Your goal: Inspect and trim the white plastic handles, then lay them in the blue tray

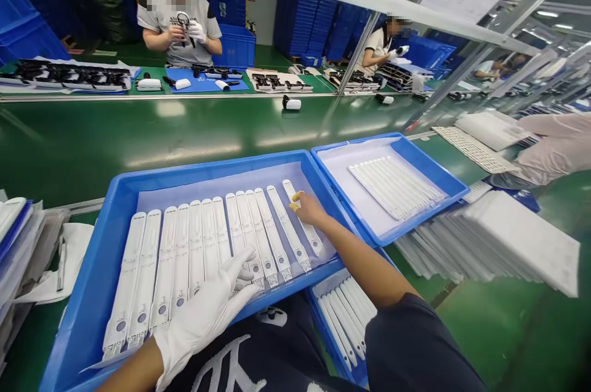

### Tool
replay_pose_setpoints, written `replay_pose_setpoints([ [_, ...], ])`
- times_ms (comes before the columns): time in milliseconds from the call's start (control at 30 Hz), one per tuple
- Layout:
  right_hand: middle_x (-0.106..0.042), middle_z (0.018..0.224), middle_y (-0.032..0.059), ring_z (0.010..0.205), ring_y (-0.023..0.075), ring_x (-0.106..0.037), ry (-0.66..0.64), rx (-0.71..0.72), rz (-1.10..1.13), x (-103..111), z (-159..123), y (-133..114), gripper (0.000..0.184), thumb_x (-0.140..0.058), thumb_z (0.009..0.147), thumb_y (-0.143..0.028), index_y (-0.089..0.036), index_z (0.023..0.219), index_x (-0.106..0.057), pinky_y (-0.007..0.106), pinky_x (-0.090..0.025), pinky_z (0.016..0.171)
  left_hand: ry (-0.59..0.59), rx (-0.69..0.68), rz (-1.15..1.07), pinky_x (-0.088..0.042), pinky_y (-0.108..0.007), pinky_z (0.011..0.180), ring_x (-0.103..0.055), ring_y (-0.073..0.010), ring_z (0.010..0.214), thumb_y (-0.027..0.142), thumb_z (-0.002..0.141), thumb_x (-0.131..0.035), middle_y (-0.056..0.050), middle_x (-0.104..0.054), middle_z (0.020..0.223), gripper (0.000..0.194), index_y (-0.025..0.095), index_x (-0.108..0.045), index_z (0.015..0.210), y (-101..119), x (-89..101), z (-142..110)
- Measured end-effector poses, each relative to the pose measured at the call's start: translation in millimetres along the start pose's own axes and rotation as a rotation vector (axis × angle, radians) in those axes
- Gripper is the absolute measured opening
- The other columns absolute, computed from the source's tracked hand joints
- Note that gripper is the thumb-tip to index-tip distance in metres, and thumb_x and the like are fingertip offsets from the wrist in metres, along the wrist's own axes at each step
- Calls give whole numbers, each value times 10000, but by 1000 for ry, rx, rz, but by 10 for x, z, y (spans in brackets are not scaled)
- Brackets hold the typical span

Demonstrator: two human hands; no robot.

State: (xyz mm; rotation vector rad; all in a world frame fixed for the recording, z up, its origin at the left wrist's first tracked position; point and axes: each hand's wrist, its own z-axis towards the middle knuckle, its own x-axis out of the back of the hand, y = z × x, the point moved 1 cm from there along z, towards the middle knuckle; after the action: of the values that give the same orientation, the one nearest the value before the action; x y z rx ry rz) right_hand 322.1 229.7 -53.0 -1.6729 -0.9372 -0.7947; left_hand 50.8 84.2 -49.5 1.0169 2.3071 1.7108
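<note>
A long white plastic strip (312, 237) lies at the right end of a row in the large blue tray (212, 165). My right hand (308, 208), bare except for yellow finger cots, has its fingers closed at this strip's edge. Several similar white strips (183, 250) lie side by side to its left, each with a round hole near the lower end. My left hand (207, 303), in a white glove, is over the lower ends of the middle strips with its fingers apart. It holds nothing visible and hides part of those strips.
A second blue tray (392, 235) at the right holds a white ribbed stack (396, 186). Below, another blue tray holds white strips (344, 318). White foam sheets (512, 238) stand at far right. Beyond the green conveyor (184, 127), co-workers handle parts.
</note>
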Motion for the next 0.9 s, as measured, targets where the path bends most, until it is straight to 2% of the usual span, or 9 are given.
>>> replay_pose_setpoints([
  [133,-655,1241,96,1071,226,-662,-89,57,-109,-49,-75,-51,292,-631,972,-331,-168,1215,-639,445,-572,919,-2,5,1,-426,-517,1166,-670,-266,1157,386,910,-579,-48,-714,1175,586,299,-436,1472,-126,-87,25],
  [200,-666,1220,93,1052,222,-668,-93,78,-140,-13,-115,-92,287,-641,967,-328,-163,1201,-645,444,-573,912,-14,6,-13,-389,-563,1187,-688,-276,1127,411,908,-561,-43,-736,1091,517,284,-511,1407,-200,-126,15],
  [300,-688,1200,77,1038,203,-675,-19,80,-166,198,-114,-92,241,-651,955,-292,-172,1163,-674,404,-560,933,-44,-22,-60,-348,-584,1210,-647,-330,1231,539,894,-546,-57,-757,1041,408,306,-665,1206,-312,-134,-32],
  [367,-689,1229,62,1062,178,-668,84,39,-184,455,-66,0,225,-589,985,-258,-203,1184,-678,344,-531,977,-45,-88,-125,-350,-545,1221,-538,-346,1372,634,861,-549,-65,-758,1084,450,345,-693,1175,-376,-102,-66],
  [467,-589,1406,108,1219,192,-601,271,-135,-243,901,-1,325,351,-427,1046,-232,-196,1362,-575,343,-464,1073,-26,-156,-205,-367,-527,1217,-425,-352,1460,716,799,-568,-66,-749,1151,571,381,-673,1249,-461,-59,-95],
  [567,-473,1501,197,1375,327,-471,359,-386,-317,1206,-23,798,458,-538,1006,-284,-126,1434,-495,529,-422,1108,-17,-198,-230,-338,-547,1229,-415,-360,1464,794,806,-468,-77,-752,1175,645,356,-715,1209,-538,-85,-105],
  [633,-494,1485,146,1336,337,-504,340,-519,-352,1286,-74,1107,490,-620,967,-366,-182,1409,-520,592,-431,1084,-12,-257,-230,-266,-557,1258,-419,-357,1459,825,850,-314,-78,-763,1177,721,340,-768,1131,-576,-123,-107],
  [733,-538,1436,126,1266,308,-561,293,-610,-398,1299,-146,1453,462,-630,963,-392,-192,1371,-553,565,-475,1046,2,-377,-143,-207,-577,1256,-413,-352,1447,780,917,-171,-15,-766,1204,765,371,-784,1124,-597,-146,-98],
  [900,-574,1379,122,1207,286,-596,247,-639,-464,1308,-161,1693,429,-631,963,-388,-178,1332,-574,527,-509,1006,-25,-529,69,-238,-574,1186,-423,-343,1398,647,983,-97,128,-745,1228,698,444,-728,1203,-632,-86,-53],
])
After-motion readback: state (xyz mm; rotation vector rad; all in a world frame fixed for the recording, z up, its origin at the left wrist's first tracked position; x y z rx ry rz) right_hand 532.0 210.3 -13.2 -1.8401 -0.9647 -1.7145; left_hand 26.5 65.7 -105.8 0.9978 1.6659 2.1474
